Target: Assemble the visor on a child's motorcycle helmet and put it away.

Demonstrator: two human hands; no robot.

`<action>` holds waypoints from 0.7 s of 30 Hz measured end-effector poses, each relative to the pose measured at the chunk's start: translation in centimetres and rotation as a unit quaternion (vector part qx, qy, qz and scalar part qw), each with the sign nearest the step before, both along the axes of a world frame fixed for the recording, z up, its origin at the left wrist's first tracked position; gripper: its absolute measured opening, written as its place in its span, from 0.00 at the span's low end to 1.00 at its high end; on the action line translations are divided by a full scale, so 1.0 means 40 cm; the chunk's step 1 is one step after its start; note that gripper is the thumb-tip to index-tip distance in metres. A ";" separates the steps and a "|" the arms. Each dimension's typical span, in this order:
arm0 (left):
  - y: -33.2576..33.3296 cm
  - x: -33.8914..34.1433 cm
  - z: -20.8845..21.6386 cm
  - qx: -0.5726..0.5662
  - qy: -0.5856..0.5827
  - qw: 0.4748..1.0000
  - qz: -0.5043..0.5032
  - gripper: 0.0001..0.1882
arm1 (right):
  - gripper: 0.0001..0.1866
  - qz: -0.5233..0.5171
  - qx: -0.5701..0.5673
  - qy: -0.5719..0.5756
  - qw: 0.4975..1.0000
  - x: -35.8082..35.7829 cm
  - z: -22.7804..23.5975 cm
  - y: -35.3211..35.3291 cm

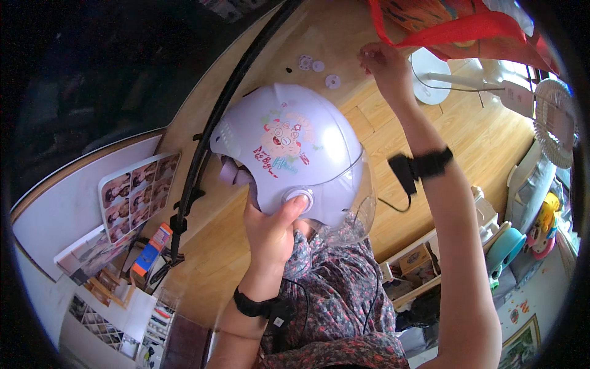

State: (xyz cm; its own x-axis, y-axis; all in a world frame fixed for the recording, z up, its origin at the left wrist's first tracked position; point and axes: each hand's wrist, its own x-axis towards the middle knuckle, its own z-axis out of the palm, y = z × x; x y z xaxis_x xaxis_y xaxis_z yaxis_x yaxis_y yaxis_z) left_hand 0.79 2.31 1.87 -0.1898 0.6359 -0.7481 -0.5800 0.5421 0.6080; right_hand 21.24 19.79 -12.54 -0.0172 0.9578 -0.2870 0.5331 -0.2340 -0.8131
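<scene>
L hand (270,229) clasps helmet (301,144); R hand (382,64) half-curled, can't tell if holding. Prob. light, stiff, slick; grip rim (257,182), not visor (367,212).

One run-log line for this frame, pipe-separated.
left hand: holds lilac helmet, thumb on round side disc | right hand: near red bag strap, grip unclear | nearby: small white discs
</scene>
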 end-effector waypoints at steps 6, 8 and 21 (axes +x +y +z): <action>-0.005 -0.003 -0.019 0.021 -0.016 1.000 -0.014 0.26 | 0.08 0.026 -0.017 0.195 0.980 -0.060 0.285 -0.211; -0.006 -0.003 -0.024 0.027 -0.022 0.999 -0.008 0.26 | 0.11 0.140 0.063 0.128 0.980 -0.069 0.323 -0.249; -0.008 -0.003 -0.036 0.074 -0.091 0.993 0.032 0.24 | 0.11 0.232 0.303 0.047 0.923 -0.156 0.318 -0.319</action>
